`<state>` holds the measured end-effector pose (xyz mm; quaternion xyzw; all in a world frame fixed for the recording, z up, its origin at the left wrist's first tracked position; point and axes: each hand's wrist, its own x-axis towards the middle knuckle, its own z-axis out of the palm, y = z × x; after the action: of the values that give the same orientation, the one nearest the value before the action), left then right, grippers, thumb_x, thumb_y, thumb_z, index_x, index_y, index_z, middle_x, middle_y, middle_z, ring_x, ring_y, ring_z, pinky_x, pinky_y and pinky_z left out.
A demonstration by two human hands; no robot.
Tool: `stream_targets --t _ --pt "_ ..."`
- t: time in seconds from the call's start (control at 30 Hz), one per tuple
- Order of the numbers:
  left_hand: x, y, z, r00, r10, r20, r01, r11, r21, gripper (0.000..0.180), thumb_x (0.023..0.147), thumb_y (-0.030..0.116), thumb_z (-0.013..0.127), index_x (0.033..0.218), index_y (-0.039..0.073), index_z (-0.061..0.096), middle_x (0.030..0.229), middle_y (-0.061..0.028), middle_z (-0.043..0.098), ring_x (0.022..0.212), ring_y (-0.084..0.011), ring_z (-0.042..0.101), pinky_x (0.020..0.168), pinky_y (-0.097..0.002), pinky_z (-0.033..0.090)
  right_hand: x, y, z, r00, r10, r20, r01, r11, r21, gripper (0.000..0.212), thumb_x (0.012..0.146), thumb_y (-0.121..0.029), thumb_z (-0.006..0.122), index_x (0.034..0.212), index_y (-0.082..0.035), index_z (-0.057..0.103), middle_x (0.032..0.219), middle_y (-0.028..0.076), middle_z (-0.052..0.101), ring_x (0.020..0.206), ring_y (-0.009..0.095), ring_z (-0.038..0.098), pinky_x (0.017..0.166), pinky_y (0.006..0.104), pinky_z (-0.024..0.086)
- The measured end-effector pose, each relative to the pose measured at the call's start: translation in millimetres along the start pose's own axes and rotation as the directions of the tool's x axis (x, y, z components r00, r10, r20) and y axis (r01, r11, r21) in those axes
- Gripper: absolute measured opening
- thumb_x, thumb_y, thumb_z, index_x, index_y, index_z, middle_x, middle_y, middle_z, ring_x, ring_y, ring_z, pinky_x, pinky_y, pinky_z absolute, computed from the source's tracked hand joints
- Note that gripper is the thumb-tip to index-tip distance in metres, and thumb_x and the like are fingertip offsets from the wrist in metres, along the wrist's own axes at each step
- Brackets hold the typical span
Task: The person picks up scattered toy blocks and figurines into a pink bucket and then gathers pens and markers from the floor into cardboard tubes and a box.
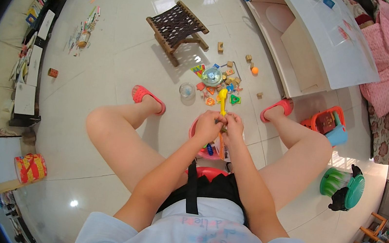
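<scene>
My left hand (208,126) and my right hand (234,127) meet between my knees, fingers closed together. A small thing sits between the fingertips, mostly hidden. Just beyond them a yellow long-handled plastic toy (223,98) points away from me; I cannot tell whether the fingers touch its near end. Under the hands stands a pink basin (192,130), with a dark blue ridged piece (210,149) and an orange strip (222,147) in view there. Past the hands, a round clear container (212,77) and a glass jar (187,91) stand among small toys and wooden blocks.
A woven-top wooden stool (177,25) stands ahead. An orange ball (254,71) lies on the tiles near a white cabinet (311,53). To the right are an orange basket (337,116) and a green bin (354,191); scattered pens (89,24) lie far left.
</scene>
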<state>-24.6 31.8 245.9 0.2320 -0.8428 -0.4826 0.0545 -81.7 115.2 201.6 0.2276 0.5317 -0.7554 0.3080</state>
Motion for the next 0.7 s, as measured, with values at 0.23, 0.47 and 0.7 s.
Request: stream_targets --t 0.23,0.47,0.7 --pt "-29.0 -44.1 12.5 0.937 -0.271 0.219 0.262 0.963 0.069 0.012 0.067 0.008 0.061 0.078 0.007 0.064 0.070 -0.0092 0.061 0.065 -0.0187 0.058 0.061 -0.0299 0.046 -36.2 38.7 -21.1 0.958 0.280 0.059 -0.285 0.955 0.088 0.010 0.077 -0.007 0.048 0.087 -0.008 0.050 0.077 0.006 0.054 0.067 0.018 0.055 0.052 0.0305 0.045" --pt "-17.5 -48.6 7.7 0.910 -0.237 0.340 0.110 0.929 0.352 0.011 0.067 0.019 0.063 0.074 0.010 0.064 0.079 -0.0096 0.063 0.073 -0.0243 0.060 0.064 -0.0353 0.046 -22.1 66.3 -23.5 0.877 0.479 0.041 -0.479 0.862 0.167 0.012 0.081 -0.014 0.045 0.090 -0.011 0.053 0.079 0.006 0.056 0.063 0.021 0.055 0.048 0.0365 0.044" --pt "-17.2 -107.6 28.3 0.884 -0.291 0.365 0.176 0.932 0.316 0.011 0.068 0.015 0.062 0.078 0.011 0.065 0.081 -0.0098 0.063 0.072 -0.0240 0.061 0.063 -0.0357 0.049 -21.9 83.4 -29.7 0.847 0.531 0.020 -0.518 0.817 0.252 0.018 0.088 -0.021 0.038 0.097 -0.012 0.050 0.084 0.008 0.056 0.072 0.022 0.054 0.055 0.0374 0.047"
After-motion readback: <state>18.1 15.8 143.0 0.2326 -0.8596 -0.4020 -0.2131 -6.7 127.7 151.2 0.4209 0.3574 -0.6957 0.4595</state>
